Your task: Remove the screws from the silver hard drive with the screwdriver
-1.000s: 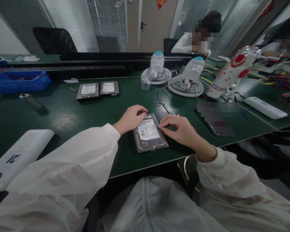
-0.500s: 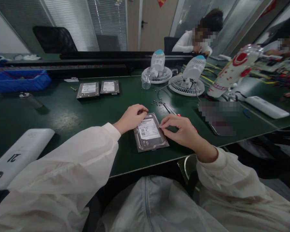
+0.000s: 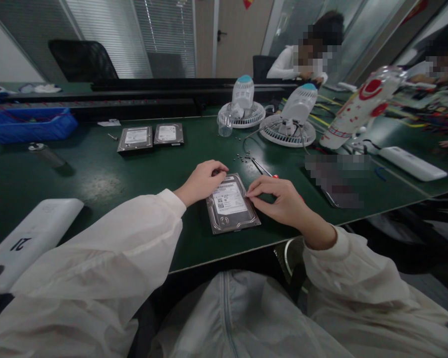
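Observation:
A hard drive [image 3: 232, 204] with a white label lies flat on the green table in front of me. My left hand [image 3: 205, 181] is on its far left corner, fingers curled over the edge and gripping it. At the drive's right edge, my right hand [image 3: 278, 201] holds thumb and forefinger pinched together. Whatever sits between those fingertips is too small to make out. Just beyond the drive lie several small screws [image 3: 242, 158] and a screwdriver [image 3: 263, 167], its red handle partly hidden behind my right hand.
Two more hard drives [image 3: 135, 138] lie farther back, left of centre. Two white fans [image 3: 288, 130], a clear cup [image 3: 225, 125] and a patterned bottle [image 3: 358, 112] stand beyond. A phone [image 3: 330, 186] lies right, a blue bin [image 3: 30, 124] left. White power banks [image 3: 412, 163] flank me. A person [image 3: 283, 64] sits opposite.
Both hands and the hard drive stay practically where they were. The whole view has shifted very slightly.

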